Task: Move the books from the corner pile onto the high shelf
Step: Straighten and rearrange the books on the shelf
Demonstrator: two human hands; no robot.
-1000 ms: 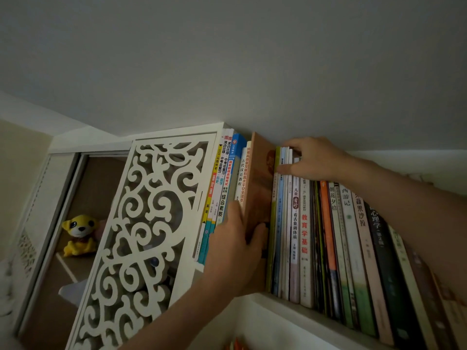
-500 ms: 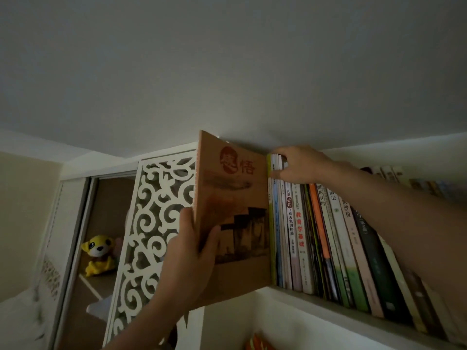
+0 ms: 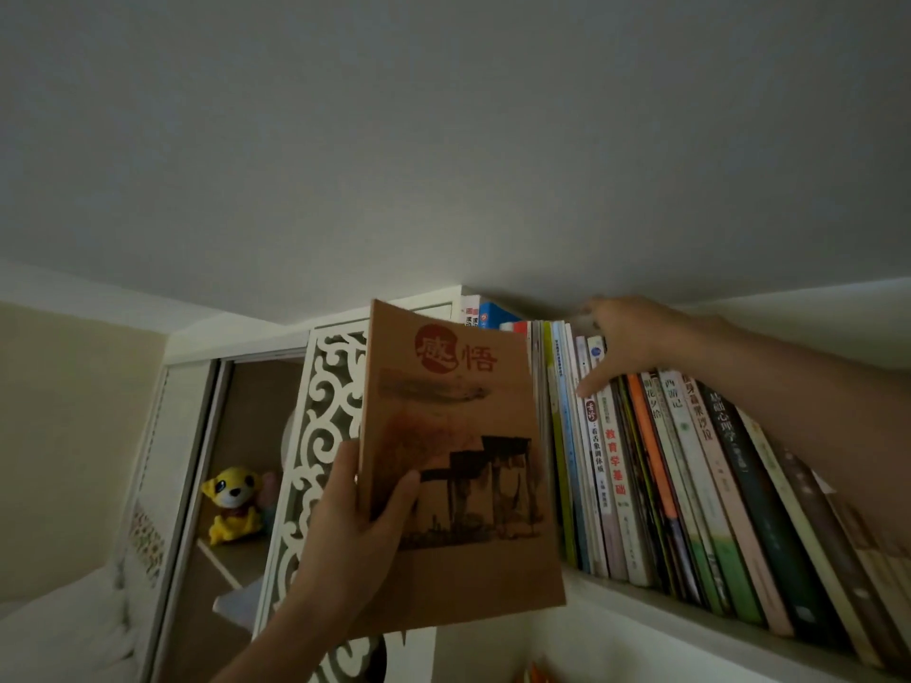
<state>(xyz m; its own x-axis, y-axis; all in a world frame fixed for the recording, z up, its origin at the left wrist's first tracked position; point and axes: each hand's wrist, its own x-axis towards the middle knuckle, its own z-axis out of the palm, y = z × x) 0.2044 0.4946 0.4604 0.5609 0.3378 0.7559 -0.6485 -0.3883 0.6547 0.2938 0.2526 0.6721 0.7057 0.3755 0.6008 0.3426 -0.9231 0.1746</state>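
Note:
My left hand (image 3: 355, 529) grips a brown paperback (image 3: 458, 436) with a red seal and a dark ink drawing on its cover. The thumb lies on the cover and the fingers are behind the spine edge. The book is upright in front of the high shelf (image 3: 665, 603), its right edge beside the row of standing books (image 3: 690, 485). My right hand (image 3: 631, 337) reaches over the tops of the leftmost books in that row, thumb stretched down across their spines, fingertips blurred. A few more books (image 3: 493, 315) show behind the paperback's top.
The ceiling sits just above the book tops. A white fretwork panel (image 3: 320, 436) stands left of the shelf. Beyond it, a yellow plush toy (image 3: 234, 502) sits in a brown cabinet recess. The books further right lean.
The brown paperback came out from between the shelved books and turned cover-on to me, moving down and left in my left hand. My right hand stayed on the book tops.

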